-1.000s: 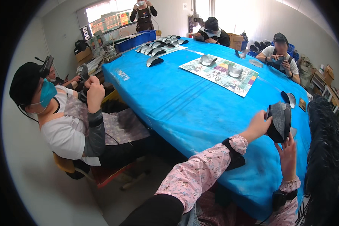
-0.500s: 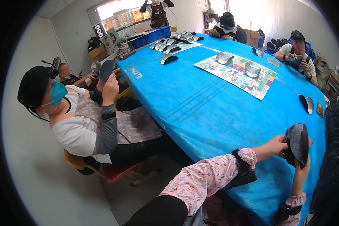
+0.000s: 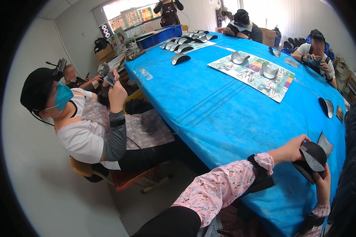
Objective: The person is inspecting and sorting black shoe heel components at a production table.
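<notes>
At the near right of the blue-covered table (image 3: 209,106), my two hands hold a curved black and grey piece shaped like a cap brim (image 3: 315,153) above the surface. My left hand (image 3: 293,149) grips its left edge, with fingers partly behind it. From below, my right hand (image 3: 323,182) closes on its lower edge. A light grey curved flap (image 3: 325,144) sticks out beyond the piece's upper right; whether the two are joined I cannot tell. Nearest beyond my hands lies another black and grey curved piece (image 3: 326,108).
A long row of black curved pieces (image 3: 354,158) lines the right edge. Two silver-grey pieces rest on a printed board (image 3: 253,75), and several more sit at the far end. A seated co-worker (image 3: 83,118) is at the left; others work around the table. A blue crate (image 3: 162,35) stands far back.
My hands have tilted the curved piece, so its grey face shows lower and the light flap sticks out more. The left co-worker has turned the piece in their hands.
</notes>
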Tool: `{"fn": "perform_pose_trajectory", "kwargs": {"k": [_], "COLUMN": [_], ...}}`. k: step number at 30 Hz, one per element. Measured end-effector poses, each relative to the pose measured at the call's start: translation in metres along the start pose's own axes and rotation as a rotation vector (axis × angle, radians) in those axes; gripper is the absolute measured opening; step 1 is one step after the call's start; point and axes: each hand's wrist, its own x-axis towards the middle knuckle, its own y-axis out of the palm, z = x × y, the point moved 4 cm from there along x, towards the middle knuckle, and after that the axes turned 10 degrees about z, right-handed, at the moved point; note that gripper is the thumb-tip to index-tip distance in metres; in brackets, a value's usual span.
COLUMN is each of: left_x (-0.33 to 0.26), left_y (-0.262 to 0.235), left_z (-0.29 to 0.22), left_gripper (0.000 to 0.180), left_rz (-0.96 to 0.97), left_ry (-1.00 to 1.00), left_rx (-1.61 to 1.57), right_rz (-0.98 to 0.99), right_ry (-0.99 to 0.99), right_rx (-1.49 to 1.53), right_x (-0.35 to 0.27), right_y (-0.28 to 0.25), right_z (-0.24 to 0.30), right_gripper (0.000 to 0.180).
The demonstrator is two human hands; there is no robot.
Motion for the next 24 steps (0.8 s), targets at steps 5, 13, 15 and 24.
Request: {"fn": "perform_pose_trajectory", "kwargs": {"k": [5,13,15,24], "left_x": [-0.009,-0.01,-0.01,0.003], "left_y": [0.007,0.009,0.008,0.011], "left_z": [-0.006,-0.023,-0.02,-0.001], "left_gripper": [0.045,0.028,0.028,0.025], "left_rz": [-0.009,-0.03,0.003,0.07], "left_ry": [-0.045,-0.014,-0.061,-0.055], "left_rx": [0.242,0.319,0.132,-0.237], "right_rz": [-0.106,-0.132,-0.149,-0.133], "right_ry": [-0.081,-0.141,-0.09,-0.034], "right_rx": [-0.431,-0.321,-0.34,-0.168], "right_x": [0.002,0.0,0.0,-0.003], "right_y": [0.012,-0.005,-0.004,-0.016], "right_z": [0.005,-0.002,-0.001,-0.003], "right_gripper": [0.047,0.03,0.027,0.029]}}
